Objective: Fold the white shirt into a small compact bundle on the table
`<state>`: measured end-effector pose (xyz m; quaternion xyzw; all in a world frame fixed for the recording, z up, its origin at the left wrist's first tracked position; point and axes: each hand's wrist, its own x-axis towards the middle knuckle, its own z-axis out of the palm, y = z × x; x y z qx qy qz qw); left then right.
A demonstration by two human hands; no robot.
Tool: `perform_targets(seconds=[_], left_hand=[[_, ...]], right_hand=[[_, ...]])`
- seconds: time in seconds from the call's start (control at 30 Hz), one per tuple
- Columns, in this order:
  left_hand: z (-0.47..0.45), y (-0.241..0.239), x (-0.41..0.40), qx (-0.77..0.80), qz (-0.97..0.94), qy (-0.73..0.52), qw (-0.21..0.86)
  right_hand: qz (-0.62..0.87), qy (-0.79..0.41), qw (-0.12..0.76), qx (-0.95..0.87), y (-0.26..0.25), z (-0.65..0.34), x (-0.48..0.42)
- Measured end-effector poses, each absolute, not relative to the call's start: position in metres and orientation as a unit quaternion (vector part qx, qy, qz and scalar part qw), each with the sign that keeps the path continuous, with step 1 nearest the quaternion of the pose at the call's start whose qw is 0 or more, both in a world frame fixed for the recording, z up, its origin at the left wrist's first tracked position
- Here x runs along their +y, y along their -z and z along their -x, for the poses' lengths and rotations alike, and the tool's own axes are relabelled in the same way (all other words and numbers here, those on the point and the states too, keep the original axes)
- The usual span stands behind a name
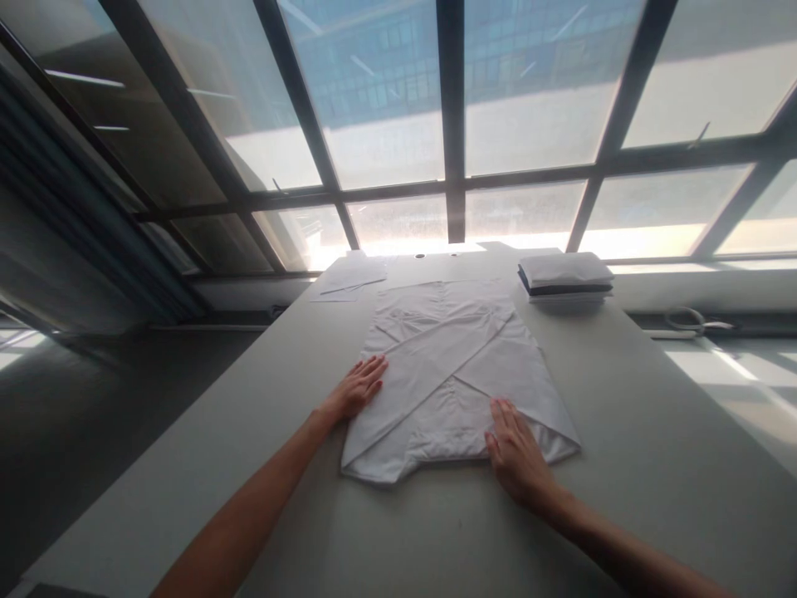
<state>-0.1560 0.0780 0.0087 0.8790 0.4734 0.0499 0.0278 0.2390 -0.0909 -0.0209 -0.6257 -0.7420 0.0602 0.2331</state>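
Observation:
A white shirt (pixel 436 357) lies flat on the table in front of me, its sleeves folded diagonally so that they cross over the body. My left hand (pixel 359 385) rests flat on the shirt's left edge, fingers stretched out and pointing away from me. Near the lower right part of the shirt, my right hand (pixel 515 444) presses down with its fingers extended, the palm partly over the near hem. Small creases run through the cloth near the crossing of the sleeves. Neither hand grips anything.
A stack of folded clothes (pixel 565 278), white with a dark layer, sits at the table's far right. Thin papers or sheets (pixel 352 284) lie at the far left of the white table (pixel 292 365). Large windows (pixel 398 133) stand behind; a curtain (pixel 93 191) hangs left.

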Motion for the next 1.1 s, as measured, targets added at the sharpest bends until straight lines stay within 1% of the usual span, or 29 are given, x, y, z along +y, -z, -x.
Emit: perform_targets(seconds=[0.07,0.17,0.3,0.43,0.57,0.8,0.93,1.0,1.1], left_hand=[[0.155,-0.005,0.07,0.478,-0.877,-0.041,0.009],[0.151,0.0,0.052,0.486,-0.873,-0.046,-0.021],[0.142,0.006,0.016,0.503,-0.86,-0.065,-0.056],[0.127,0.007,-0.026,0.519,-0.848,-0.079,-0.077],[0.103,0.004,-0.061,0.544,-0.831,-0.086,-0.078],[0.064,0.006,-0.105,0.582,-0.807,-0.081,-0.055],[0.064,-0.01,-0.091,0.575,-0.811,-0.092,-0.044],[0.071,-0.023,-0.062,0.591,-0.796,-0.12,-0.051],[0.087,-0.037,0.001,0.616,-0.766,-0.169,-0.071]], right_hand=[[0.647,-0.043,0.217,-0.73,0.033,-0.238,-0.087],[0.639,-0.016,0.21,-0.74,0.045,-0.248,-0.085],[0.627,0.034,0.206,-0.751,0.05,-0.272,-0.09],[0.622,0.061,0.183,-0.759,0.053,-0.299,-0.096],[0.585,0.062,0.165,-0.791,0.056,-0.333,-0.095],[0.551,0.023,0.142,-0.822,0.051,-0.392,-0.075],[0.551,0.026,0.147,-0.821,0.045,-0.395,-0.078],[0.573,0.046,0.163,-0.802,0.04,-0.383,-0.087],[0.625,0.063,0.187,-0.756,0.027,-0.346,-0.104]])
